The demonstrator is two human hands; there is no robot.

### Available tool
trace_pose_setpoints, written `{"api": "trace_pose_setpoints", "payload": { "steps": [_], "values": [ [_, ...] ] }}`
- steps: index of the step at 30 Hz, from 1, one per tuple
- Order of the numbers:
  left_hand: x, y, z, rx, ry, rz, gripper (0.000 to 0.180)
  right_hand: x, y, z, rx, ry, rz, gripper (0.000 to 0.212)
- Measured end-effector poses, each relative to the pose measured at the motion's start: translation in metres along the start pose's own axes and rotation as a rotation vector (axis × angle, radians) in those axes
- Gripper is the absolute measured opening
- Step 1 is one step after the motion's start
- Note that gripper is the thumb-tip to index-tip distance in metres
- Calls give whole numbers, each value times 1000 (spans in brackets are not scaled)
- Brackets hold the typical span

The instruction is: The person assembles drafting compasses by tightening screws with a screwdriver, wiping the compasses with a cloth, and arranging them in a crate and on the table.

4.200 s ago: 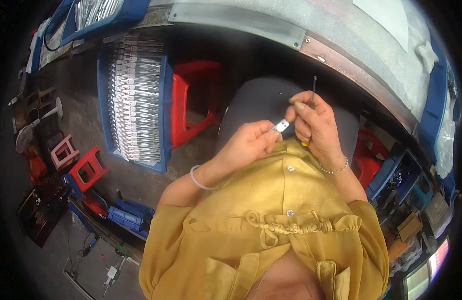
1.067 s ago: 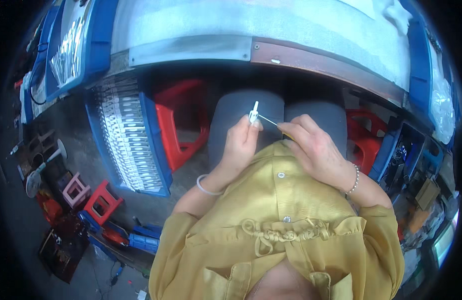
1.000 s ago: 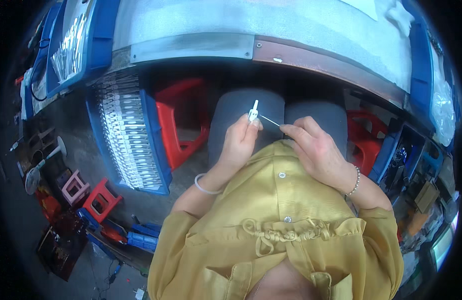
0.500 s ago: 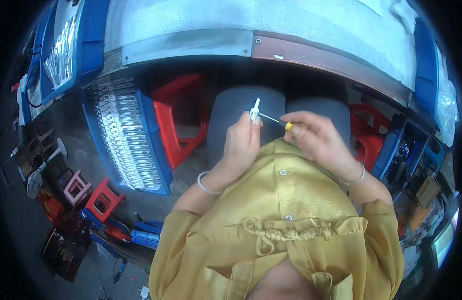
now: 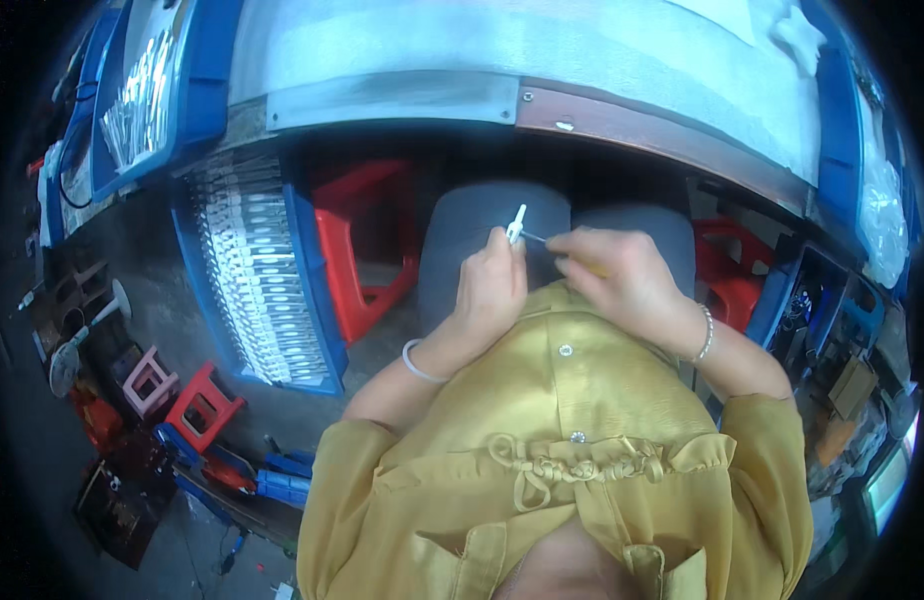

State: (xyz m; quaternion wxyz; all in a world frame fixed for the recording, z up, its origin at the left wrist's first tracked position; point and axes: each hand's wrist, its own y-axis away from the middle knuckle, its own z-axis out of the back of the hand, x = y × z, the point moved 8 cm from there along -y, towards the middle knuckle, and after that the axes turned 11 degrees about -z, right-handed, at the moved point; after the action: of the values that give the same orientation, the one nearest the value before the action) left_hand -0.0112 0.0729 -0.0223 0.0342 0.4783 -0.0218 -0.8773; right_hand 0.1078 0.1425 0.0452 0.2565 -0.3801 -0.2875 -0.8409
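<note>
Above my lap, my left hand (image 5: 489,285) pinches a small white plastic piece (image 5: 517,224) between thumb and fingers, its narrow tip pointing up and away from me. My right hand (image 5: 622,268) is closed round a screwdriver (image 5: 533,237), whose thin metal shaft reaches left to the side of the white piece. A bit of its yellow handle shows between the fingers. The shaft's tip meets the piece near my left fingertips; the exact contact is too small to make out.
A workbench (image 5: 402,98) with a pale padded top spans the far side. Left of my legs, a blue crate (image 5: 332,350) holds rows of white parts. Red stools (image 5: 357,315) stand beside my legs. Another blue bin (image 5: 202,90) at far left holds thin silvery pieces.
My right hand has slid left and wrapped further over the screwdriver handle, covering most of the yellow. My left hand keeps its hold on the white piece. The whole view has shifted slightly.
</note>
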Motion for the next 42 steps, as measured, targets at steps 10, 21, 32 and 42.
{"api": "trace_pose_setpoints", "payload": {
  "steps": [10, 21, 32, 42],
  "values": [
    [6, -5, 0, 23, 75, 67, 15, -5, -9, -10, 152, 100, -98, 32],
    [2, -1, 5, -48, 267, 6, 18, 0, 3, 4, 204, -123, -246, 25],
    [5, 2, 7, 8, 329, 122, 20, 19, 19, 7, 43, 125, 56, 37],
    [-2, 1, 2, 12, 133, 56, 18, 14, 16, -4, 52, 273, 24, 31]
  ]
}}
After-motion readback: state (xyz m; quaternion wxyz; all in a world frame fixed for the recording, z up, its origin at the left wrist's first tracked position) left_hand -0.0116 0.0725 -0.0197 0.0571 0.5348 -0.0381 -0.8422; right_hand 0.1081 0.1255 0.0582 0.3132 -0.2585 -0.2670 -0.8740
